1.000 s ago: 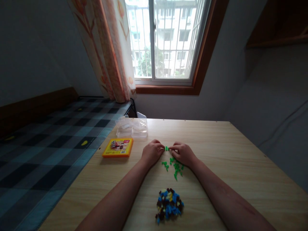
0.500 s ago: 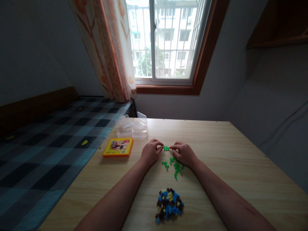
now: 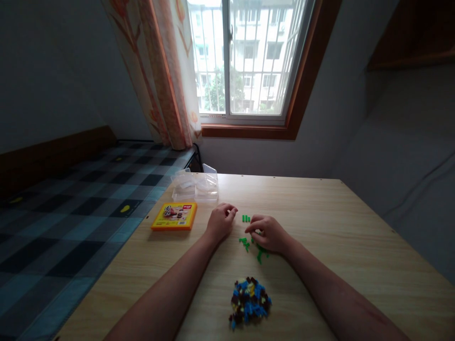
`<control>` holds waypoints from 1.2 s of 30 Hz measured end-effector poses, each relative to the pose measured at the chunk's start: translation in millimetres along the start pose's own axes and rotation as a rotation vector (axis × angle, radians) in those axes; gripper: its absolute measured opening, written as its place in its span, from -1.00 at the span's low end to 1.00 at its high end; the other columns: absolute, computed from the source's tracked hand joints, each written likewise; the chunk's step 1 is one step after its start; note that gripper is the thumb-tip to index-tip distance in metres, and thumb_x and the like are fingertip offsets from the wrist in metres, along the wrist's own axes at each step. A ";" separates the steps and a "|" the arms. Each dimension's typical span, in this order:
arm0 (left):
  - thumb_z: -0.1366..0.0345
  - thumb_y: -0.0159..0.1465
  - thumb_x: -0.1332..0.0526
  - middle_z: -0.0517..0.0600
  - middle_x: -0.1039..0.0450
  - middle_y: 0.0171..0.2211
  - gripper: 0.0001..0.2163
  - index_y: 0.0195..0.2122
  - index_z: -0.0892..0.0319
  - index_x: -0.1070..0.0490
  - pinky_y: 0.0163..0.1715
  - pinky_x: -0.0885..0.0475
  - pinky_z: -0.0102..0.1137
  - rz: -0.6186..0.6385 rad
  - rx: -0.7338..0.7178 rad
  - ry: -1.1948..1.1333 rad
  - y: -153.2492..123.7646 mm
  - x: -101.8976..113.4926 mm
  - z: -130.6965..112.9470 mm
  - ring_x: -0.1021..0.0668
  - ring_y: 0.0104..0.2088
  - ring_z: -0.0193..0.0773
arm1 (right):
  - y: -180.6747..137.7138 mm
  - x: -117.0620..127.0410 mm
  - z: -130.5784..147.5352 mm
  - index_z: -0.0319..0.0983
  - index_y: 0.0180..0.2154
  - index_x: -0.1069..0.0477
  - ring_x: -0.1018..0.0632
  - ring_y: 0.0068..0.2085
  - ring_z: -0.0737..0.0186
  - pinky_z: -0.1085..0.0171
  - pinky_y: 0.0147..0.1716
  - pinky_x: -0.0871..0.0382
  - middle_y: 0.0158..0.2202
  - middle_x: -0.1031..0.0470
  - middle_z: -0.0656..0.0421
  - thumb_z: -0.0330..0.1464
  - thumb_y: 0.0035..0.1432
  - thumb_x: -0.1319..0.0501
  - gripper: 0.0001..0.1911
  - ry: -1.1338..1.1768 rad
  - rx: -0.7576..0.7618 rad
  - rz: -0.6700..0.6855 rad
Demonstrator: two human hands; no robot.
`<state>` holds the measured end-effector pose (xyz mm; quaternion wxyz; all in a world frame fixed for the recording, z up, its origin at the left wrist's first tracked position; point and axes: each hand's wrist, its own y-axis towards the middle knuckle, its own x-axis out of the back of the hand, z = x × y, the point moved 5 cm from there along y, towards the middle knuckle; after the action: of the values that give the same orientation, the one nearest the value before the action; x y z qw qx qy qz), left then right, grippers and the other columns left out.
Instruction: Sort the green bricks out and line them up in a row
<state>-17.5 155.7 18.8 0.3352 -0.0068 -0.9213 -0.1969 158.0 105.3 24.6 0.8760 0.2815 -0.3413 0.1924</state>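
Note:
Three small green building bricks (image 3: 246, 218) stand in a short row on the wooden table. Just left of that row rests my left hand (image 3: 221, 220), its fingers loosely bent, apart from the bricks and with nothing visible in it. My right hand (image 3: 267, 233) hovers over the loose green bricks (image 3: 260, 255), thumb and fingers apart, covering part of them. A few more green pieces (image 3: 244, 243) lie scattered between the hands. Nearer to me sits a heap of blue, brown and yellow bricks (image 3: 250, 303).
A yellow flat box (image 3: 174, 216) with a printed picture lies left of my left hand. Behind it stands a clear plastic container (image 3: 195, 187). The table (image 3: 341, 246) borders a checked bed (image 3: 88, 208) on the left. The window (image 3: 254, 61) is beyond the far edge.
My left hand has drawn slightly left, off the row of green bricks. My right hand has left the row, shifting nearer to me over the loose green bricks.

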 end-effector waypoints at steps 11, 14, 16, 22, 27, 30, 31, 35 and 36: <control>0.20 0.27 -0.13 0.00 -0.55 -0.34 -0.75 -0.14 0.20 -0.50 -0.37 -0.42 -0.39 -0.005 0.080 -0.057 -0.8 -0.1 3.7 -0.53 -0.44 -0.28 | 0.8 4.9 -11.4 -0.15 -0.31 -0.63 -0.46 -0.43 0.35 0.37 -0.36 -0.28 -0.38 -0.52 0.20 -0.47 0.07 -0.21 -0.78 -0.167 -0.075 0.006; 0.21 0.26 -0.14 -0.01 -0.55 -0.35 -0.73 -0.09 0.20 -0.47 -0.39 -0.42 -0.40 -0.009 0.091 -0.079 -0.9 -0.8 5.7 -0.53 -0.45 -0.29 | 1.0 11.4 -21.0 -0.16 -0.32 -0.63 -0.47 -0.43 0.34 0.36 -0.34 -0.29 -0.38 -0.53 0.19 -0.44 0.10 -0.20 -0.79 -0.212 -0.130 -0.039; 0.21 0.25 -0.14 -0.02 -0.54 -0.36 -0.71 -0.06 0.20 -0.45 -0.39 -0.42 -0.41 -0.017 0.096 -0.095 -0.9 -0.6 6.5 -0.52 -0.46 -0.30 | 0.5 15.7 -25.5 -0.16 -0.33 -0.62 -0.48 -0.43 0.34 0.35 -0.34 -0.29 -0.39 -0.53 0.19 -0.43 0.11 -0.20 -0.80 -0.240 -0.158 -0.060; 0.23 0.23 -0.16 -0.03 -0.52 -0.38 -0.70 -0.04 0.21 -0.42 -0.40 -0.41 -0.42 -0.006 0.108 -0.118 -1.4 0.6 4.8 -0.52 -0.46 -0.31 | -2.5 22.0 -32.7 -0.14 -0.35 -0.60 -0.49 -0.38 0.32 0.35 -0.33 -0.27 -0.36 -0.52 0.21 -0.42 0.08 -0.22 -0.83 -0.275 -0.167 -0.079; 0.24 0.22 -0.17 -0.05 -0.52 -0.40 -0.70 -0.04 0.19 -0.42 -0.39 -0.41 -0.42 0.004 0.113 -0.121 -1.5 0.9 2.5 -0.52 -0.46 -0.30 | -0.8 21.4 -34.5 -0.15 -0.37 -0.58 -0.48 -0.37 0.31 0.36 -0.34 -0.27 -0.38 -0.50 0.21 -0.46 0.04 -0.24 -0.85 -0.276 -0.153 -0.064; 0.25 0.22 -0.17 -0.05 -0.51 -0.41 -0.70 -0.05 0.20 -0.43 -0.39 -0.41 -0.42 0.004 0.118 -0.115 -1.5 0.5 2.5 -0.52 -0.46 -0.30 | 1.7 19.1 -37.7 -0.16 -0.35 -0.58 -0.48 -0.37 0.32 0.36 -0.35 -0.28 -0.36 -0.51 0.20 -0.47 0.06 -0.23 -0.83 -0.281 -0.158 -0.062; 0.25 0.22 -0.16 -0.05 -0.51 -0.41 -0.71 -0.05 0.20 -0.43 -0.39 -0.41 -0.42 0.005 0.117 -0.112 -1.5 0.3 2.4 -0.52 -0.46 -0.30 | 2.2 18.8 -39.0 -0.15 -0.33 -0.59 -0.49 -0.37 0.31 0.36 -0.34 -0.29 -0.35 -0.52 0.19 -0.47 0.08 -0.22 -0.82 -0.284 -0.160 -0.074; 0.27 0.22 -0.15 -0.05 -0.52 -0.40 -0.71 -0.05 0.21 -0.43 -0.40 -0.41 -0.43 0.003 0.110 -0.105 -1.5 0.3 2.2 -0.52 -0.46 -0.31 | 2.0 20.0 -42.3 -0.14 -0.22 -0.60 -0.52 -0.33 0.29 0.34 -0.30 -0.32 -0.28 -0.54 0.17 -0.42 0.17 -0.21 -0.80 -0.284 -0.162 -0.148; 0.27 0.22 -0.16 -0.05 -0.52 -0.41 -0.71 -0.05 0.21 -0.43 -0.40 -0.40 -0.43 0.003 0.110 -0.104 -1.6 0.4 2.3 -0.52 -0.46 -0.31 | 1.4 20.4 -42.0 -0.14 -0.22 -0.60 -0.52 -0.33 0.29 0.34 -0.30 -0.32 -0.28 -0.55 0.17 -0.41 0.17 -0.21 -0.80 -0.278 -0.155 -0.152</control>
<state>-19.5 155.0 16.9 0.2868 0.0002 -0.9470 -0.1447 191.9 135.6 14.0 0.8513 0.2619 -0.4509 0.0579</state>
